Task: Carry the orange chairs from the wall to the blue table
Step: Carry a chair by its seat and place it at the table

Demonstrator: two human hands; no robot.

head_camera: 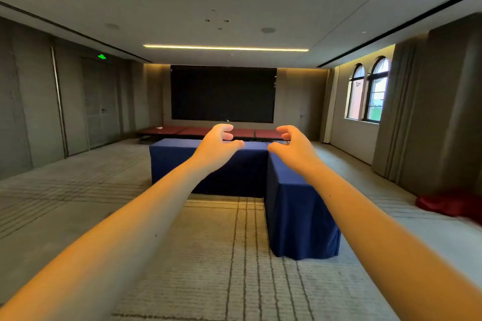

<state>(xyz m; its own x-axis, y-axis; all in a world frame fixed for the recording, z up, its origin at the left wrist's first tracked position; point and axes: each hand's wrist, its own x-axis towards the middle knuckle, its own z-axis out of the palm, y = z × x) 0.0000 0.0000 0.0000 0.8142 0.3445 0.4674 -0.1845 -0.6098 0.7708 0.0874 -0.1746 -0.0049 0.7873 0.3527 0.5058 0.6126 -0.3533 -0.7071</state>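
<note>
Left hand: the left hand (217,142) is stretched forward at the end of a bare arm, fingers spread and loosely curled, thumb pointing inward; it grips nothing.
Right hand: the right hand (292,146) mirrors it, fingers curled and parted, palm turned toward the other hand, with nothing in it (the two thumbs are near each other but apart).
Blue table: the blue table (300,206) stands ahead on the carpet, draped to the floor in dark blue cloth; it forms an L, one stretch running across the room and the other coming toward the camera on the right. Both hands appear in front of its inner corner.
Orange chairs: none can be seen in this view, so their place cannot be told.
Carpet: the grey patterned carpet (208,255) covers the floor, with dark lines running lengthwise and across.
Red platform: a low red platform (169,130) lies along the far wall, behind the far edge of the table.
Dark screen: a large dark screen (223,94) hangs on the far wall above the platform.
Windows: two arched windows (370,91) sit in the right wall, beside heavy grey curtains (430,112).
Red cloth: a blurred red cloth heap (451,204) lies on the floor at the foot of the curtains.
Door: a grey door (100,101) is in the left wall, with a green exit sign (102,56) above it.
</note>
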